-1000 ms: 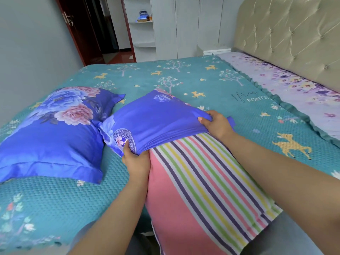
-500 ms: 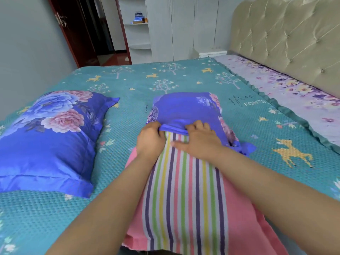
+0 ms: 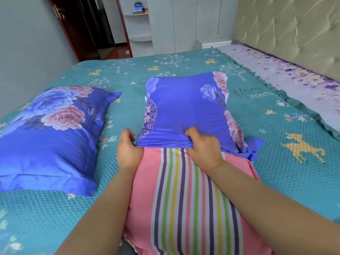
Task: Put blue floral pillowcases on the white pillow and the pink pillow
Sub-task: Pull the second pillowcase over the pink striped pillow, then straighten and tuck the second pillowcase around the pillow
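— Teal bedspread (image 3: pixel 276 181), waffle-textured with little deer and trees printed on it, covers the whole bed (image 3: pixel 303 85); behind it a buttoned, padded headboard (image 3: pixel 287 34) and white cupboards (image 3: pixel 184 21). What step is this?

— The second pillow, I'd judge. On the left lies a plump pillow (image 3: pixel 49 133) already inside a blue floral case, its flat border flange smooth and satiny.

— And the pink pillow (image 3: pixel 184 208)?

— It lies lengthwise in front of the person, soft and thick, pink with a band of coloured stripes down the middle. Its far end is inside the blue floral pillowcase (image 3: pixel 185 109); the near part, more than half, is bare.

— The hands?

— Both are clamped on the case's open edge. The left hand (image 3: pixel 128 151) pinches the hem at the left corner; the right hand (image 3: pixel 204 150) has its fingers curled over bunched hem near the middle. The case's right corner hangs loose and crumpled.

— So what does the next move call for?

— Probably pulling the hem toward the body along the pillow, evenly on both sides. The thin, slippery cloth may bunch against the stuffing, so that loose right corner likely needs attention.
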`<state>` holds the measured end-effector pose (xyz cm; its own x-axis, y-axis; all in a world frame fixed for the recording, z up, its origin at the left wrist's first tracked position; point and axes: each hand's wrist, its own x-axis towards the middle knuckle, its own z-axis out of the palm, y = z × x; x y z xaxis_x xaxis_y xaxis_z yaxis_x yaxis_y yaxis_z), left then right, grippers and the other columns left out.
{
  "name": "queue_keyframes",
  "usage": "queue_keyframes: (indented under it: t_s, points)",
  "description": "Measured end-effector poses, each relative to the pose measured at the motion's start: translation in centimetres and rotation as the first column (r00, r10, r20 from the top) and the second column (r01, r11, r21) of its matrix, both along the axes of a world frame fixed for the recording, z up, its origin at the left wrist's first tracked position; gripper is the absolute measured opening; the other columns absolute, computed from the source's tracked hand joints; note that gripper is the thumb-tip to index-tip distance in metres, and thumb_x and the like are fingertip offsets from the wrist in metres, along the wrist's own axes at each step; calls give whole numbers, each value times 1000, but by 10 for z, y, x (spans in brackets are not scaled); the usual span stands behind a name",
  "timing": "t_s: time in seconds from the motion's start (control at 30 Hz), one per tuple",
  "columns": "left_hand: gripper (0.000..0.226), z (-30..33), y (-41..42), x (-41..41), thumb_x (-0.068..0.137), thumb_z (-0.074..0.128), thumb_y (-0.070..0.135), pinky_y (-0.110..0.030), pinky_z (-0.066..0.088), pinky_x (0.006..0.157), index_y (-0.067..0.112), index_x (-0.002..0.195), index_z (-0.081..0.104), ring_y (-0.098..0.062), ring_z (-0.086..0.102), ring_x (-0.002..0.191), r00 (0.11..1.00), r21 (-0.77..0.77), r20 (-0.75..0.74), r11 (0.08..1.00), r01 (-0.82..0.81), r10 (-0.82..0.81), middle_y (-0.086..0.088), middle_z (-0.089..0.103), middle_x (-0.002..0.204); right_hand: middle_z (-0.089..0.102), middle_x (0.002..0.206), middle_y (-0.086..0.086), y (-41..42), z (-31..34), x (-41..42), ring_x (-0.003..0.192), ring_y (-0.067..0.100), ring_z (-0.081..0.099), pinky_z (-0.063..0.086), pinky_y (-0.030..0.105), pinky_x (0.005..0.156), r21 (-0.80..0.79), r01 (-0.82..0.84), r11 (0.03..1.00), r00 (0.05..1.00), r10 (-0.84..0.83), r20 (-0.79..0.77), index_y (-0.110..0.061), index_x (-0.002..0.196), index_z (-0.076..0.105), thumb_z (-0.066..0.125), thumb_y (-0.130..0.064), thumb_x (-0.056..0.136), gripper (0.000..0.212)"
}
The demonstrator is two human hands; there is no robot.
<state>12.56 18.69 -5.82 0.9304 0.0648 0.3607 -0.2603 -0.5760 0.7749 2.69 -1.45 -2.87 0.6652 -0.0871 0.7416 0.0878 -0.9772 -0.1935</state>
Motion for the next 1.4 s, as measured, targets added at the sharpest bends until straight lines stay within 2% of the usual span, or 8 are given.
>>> queue_keyframes:
  t_s: [0.13, 0.27, 0.57, 0.67, 0.8, 0.9, 1.13, 1.4]
  points:
    - [33, -14, -11, -12, 80, 49, -14, -21, 37, 56, 17, 70, 51, 2, 48, 53, 979, -526, -195, 835, -158, 63, 13, 55, 58, 54, 47, 0, -1, -17, -8, 38, 24, 51, 27, 19, 39, 86, -35, 996, 998, 31, 52, -25, 88, 42, 43, -24, 68, 20]
    - [39, 4, -16, -39, 80, 44, -21, -13, 34, 47, 14, 63, 51, 6, 39, 44, 995, -710, -95, 703, -44, -34, 16, 52, 46, 63, 59, 5, -17, -22, -9, 47, 32, 58, 40, 28, 44, 223, 87, 971, 996, -90, 0, -22, 93, 47, 38, -33, 70, 26]
    - [45, 14, 9, -111, 81, 59, 27, -22, 27, 47, 18, 50, 29, -11, 26, 46, 868, 56, 483, 993, 106, -120, 7, 24, 47, 63, 79, 14, -49, -10, -37, 79, 34, 60, 37, 33, 62, 459, 428, 779, 888, -268, -373, -13, 81, 56, 56, -15, 81, 2]
    - [42, 17, 9, -129, 89, 56, 28, -30, 37, 50, 17, 54, 35, -14, 37, 50, 772, 301, 576, 948, 103, -267, 4, 36, 54, 57, 62, 13, -50, -20, -57, 60, 33, 56, 37, 32, 53, 396, 306, 866, 950, -252, -183, -10, 69, 52, 52, -19, 78, 13]
    - [35, 27, -2, -117, 83, 60, 48, -37, 38, 89, 23, 106, 51, -22, 47, 100, 850, 494, 405, 863, 107, -337, 0, 53, 108, 44, 43, 5, -36, -21, -78, 36, 25, 43, 30, 22, 39, 152, 108, 982, 984, -127, 124, -9, 59, 48, 45, -16, 70, 14]
    - [36, 42, -33, -105, 80, 62, 44, -38, 36, 82, 24, 108, 55, -24, 48, 97, 866, 605, 359, 793, 69, -349, 2, 53, 105, 41, 42, 5, -34, -10, -80, 35, 24, 40, 25, 20, 39, 85, 52, 995, 978, -68, 195, -8, 57, 47, 44, -12, 69, 13]
    - [29, 37, -14, -75, 80, 48, 11, -43, 45, 76, 11, 109, 55, -37, 56, 95, 994, 333, 61, 937, -108, 93, -15, 56, 107, 48, 46, 8, -52, -20, -82, 37, 27, 47, 25, 23, 38, 33, 243, 969, 969, -244, 29, -8, 64, 49, 53, -4, 62, 6]
    - [21, 9, 7, -82, 87, 45, 13, -38, 45, 74, 10, 98, 63, -36, 58, 92, 974, 170, -27, 961, -219, 227, -16, 63, 103, 51, 119, 25, -97, -34, -65, 110, 42, 51, 41, 47, 89, 409, 512, 755, 798, -242, -553, 0, 110, 51, 44, -13, 92, 24]
